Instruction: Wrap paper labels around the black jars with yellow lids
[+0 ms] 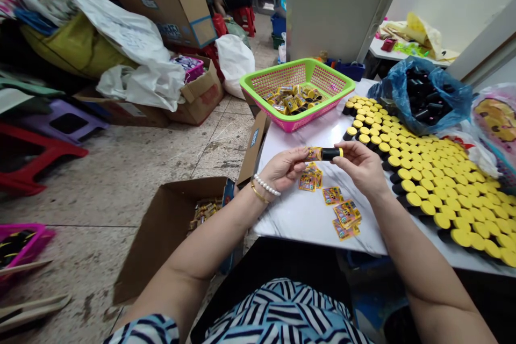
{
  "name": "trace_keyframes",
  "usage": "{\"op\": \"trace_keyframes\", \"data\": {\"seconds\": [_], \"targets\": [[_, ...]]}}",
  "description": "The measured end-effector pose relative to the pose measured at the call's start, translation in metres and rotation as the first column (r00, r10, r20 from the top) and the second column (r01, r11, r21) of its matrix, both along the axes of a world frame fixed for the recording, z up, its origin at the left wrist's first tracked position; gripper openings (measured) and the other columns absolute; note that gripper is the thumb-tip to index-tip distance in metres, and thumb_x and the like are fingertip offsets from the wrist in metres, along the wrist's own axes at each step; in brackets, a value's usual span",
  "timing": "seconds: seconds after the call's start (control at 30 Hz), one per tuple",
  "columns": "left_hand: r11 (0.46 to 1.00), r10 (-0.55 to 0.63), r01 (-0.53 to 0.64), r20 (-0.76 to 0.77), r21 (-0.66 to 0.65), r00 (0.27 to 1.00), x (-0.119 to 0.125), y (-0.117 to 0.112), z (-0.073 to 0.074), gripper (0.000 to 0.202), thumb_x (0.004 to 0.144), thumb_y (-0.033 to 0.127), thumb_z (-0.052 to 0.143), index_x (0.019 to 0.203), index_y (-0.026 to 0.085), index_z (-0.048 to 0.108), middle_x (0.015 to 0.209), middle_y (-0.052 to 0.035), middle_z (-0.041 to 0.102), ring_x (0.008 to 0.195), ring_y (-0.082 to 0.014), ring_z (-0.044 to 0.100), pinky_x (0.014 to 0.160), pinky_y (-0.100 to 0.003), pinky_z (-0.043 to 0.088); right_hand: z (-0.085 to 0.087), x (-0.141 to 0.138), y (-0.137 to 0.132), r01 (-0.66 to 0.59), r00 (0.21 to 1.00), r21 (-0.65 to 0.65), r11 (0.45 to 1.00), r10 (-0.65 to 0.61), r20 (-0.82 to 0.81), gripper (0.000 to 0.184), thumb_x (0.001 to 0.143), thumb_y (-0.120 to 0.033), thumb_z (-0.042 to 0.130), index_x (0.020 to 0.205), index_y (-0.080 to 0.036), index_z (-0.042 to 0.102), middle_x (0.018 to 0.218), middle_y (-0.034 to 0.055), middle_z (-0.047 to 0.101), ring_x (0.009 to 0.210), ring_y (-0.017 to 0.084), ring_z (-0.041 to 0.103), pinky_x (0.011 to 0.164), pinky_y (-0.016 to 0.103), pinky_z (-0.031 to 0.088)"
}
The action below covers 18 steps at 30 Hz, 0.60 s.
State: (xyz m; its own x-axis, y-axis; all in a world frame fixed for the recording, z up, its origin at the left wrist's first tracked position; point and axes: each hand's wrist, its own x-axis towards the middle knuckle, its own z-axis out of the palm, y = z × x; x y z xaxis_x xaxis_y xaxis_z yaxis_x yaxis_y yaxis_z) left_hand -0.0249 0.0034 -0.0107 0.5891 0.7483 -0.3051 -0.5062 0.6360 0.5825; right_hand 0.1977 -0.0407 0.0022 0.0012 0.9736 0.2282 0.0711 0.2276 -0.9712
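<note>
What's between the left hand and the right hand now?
In the head view, a black yellow-ended cylinder and a printed wrapper bridge the left hand and right hand.

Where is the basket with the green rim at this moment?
In the head view, the basket stands at the white table's far left corner, just right of the picture's middle, beyond the left hand and left of the blue bag.

Table [282, 209]: basket [250, 85] far left | cards [347, 215] near front | tubes [439, 172] right | bag [389, 99] behind tubes
</note>
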Motion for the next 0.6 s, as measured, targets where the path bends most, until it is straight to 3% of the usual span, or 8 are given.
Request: {"op": "trace_keyframes", "data": {"seconds": [0.2, 0.33, 0.6], "targets": [[1.000, 0.000, 0.001, 0.010, -0.018, 1.000, 0.002, 0.000, -0.001, 0.008, 0.090, 0.008, 0.069, 0.098, 0.007, 0.070, 0.089, -0.0062, 0.073, 0.041, 0.0016, 0.046, 0.030, -0.008, 0.019, -0.001, -0.006, -0.008, 0.009, 0.989, 0.122, 0.992, -0.026, 0.143, 0.032, 0.085, -0.035, 0.081, 0.114, -0.024, 0.070, 0.122, 0.0078, 0.074, 0.108, 0.023, 0.075, 0.100, 0.042, 0.063], [0.997, 0.034, -0.035, -0.010, -0.075, 0.999, 0.002, 0.000, 0.003, 0.010, 0.096, 0.012, 0.063, 0.089, 0.007, 0.068, 0.084, -0.0061, 0.072, 0.038, 0.0014, 0.043, 0.028, -0.009, 0.018, 0.002, -0.013, -0.018, 0.025, 0.960, 0.199, 0.980, -0.078, 0.267, 0.030, 0.087, -0.032, 0.079, 0.112, -0.025, 0.066, 0.137, 0.0104, 0.071, 0.113, 0.025, 0.076, 0.097, 0.043, 0.066], [0.999, -0.009, 0.008, -0.023, -0.034, 1.000, 0.000, -0.001, 0.005, 0.005, 0.089, 0.011, 0.072, 0.091, 0.008, 0.069, 0.076, -0.0022, 0.068, 0.038, 0.0019, 0.040, 0.030, -0.009, 0.018, 0.002, -0.009, -0.021, -0.041, 0.935, 0.212, 0.976, -0.037, 0.351, 0.034, 0.088, -0.030, 0.076, 0.119, -0.027, 0.063, 0.128, 0.0079, 0.076, 0.106, 0.024, 0.079, 0.099, 0.043, 0.067]]}}
